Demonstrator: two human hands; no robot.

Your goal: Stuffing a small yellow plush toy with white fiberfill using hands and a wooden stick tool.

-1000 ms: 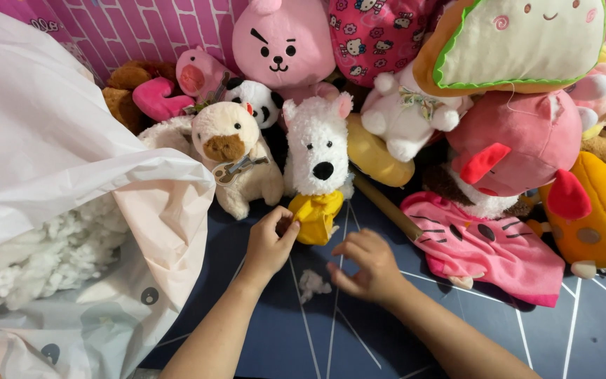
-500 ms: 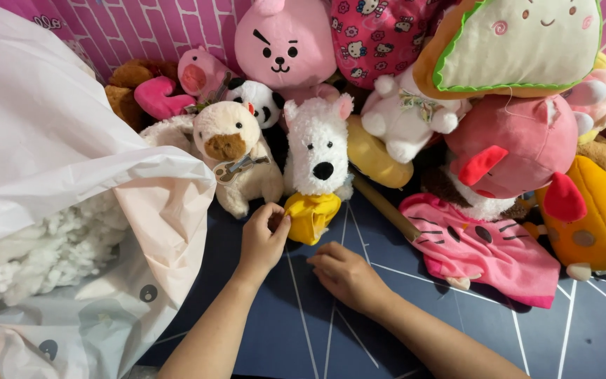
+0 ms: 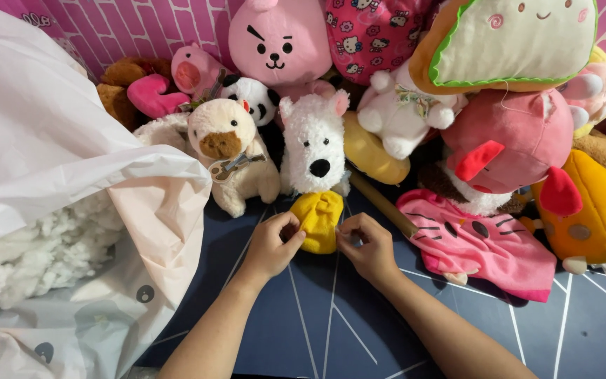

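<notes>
A white plush dog (image 3: 315,146) with a black nose stands against a heap of soft toys. Its yellow body (image 3: 319,221) lies limp on the dark blue mat (image 3: 331,323). My left hand (image 3: 271,244) pinches the yellow cloth on its left side. On the other side, the fingers of my right hand (image 3: 367,245) press against the same cloth. Both hands meet just below the dog's head.
A big white plastic bag (image 3: 57,182) of white stuffing (image 3: 36,253) fills the left. Plush toys crowd the back: a beige capybara (image 3: 229,154), a pink rabbit head (image 3: 280,38), a pink flat cat (image 3: 482,242), a yellow-orange toy (image 3: 597,210).
My right hand has moved from the mat, where it lay beside a small tuft of stuffing, up to the yellow body. The left hand stays on the yellow cloth.
</notes>
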